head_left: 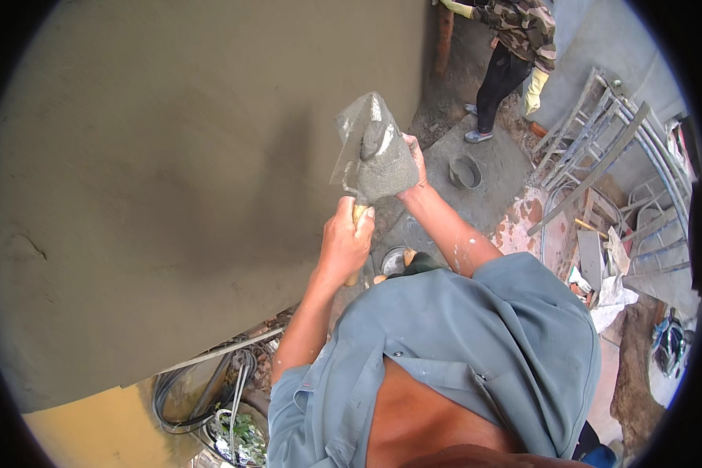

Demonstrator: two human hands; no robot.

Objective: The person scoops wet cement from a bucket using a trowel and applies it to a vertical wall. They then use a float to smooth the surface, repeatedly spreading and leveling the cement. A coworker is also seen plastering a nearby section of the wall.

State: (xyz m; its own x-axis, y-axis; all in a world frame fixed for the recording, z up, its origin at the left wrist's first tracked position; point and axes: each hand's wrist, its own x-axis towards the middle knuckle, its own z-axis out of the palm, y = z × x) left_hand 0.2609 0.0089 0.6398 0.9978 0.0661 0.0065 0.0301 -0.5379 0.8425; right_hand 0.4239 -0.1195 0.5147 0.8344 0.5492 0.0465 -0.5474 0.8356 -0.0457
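Note:
My left hand (346,243) is closed round the wooden handle of a trowel (351,152), whose flat metal blade points up and away from me. Beside the blade, my right hand (416,160) grips a mortar-coated board (390,173) from its right edge. Wet grey mortar (377,132) is heaped on the board, close against the trowel; whether the blade touches it I cannot tell. To the left rises a broad wall (171,140) covered in smooth grey-brown plaster, with both tools held in front of its right part.
Ahead on the right stands another person (515,47) in yellow gloves. A round bucket (465,170) sits on the ground. Metal ladders or frames (600,125) lean at right, near scraps of board (591,257). Coiled cables (183,398) hang below the wall at lower left.

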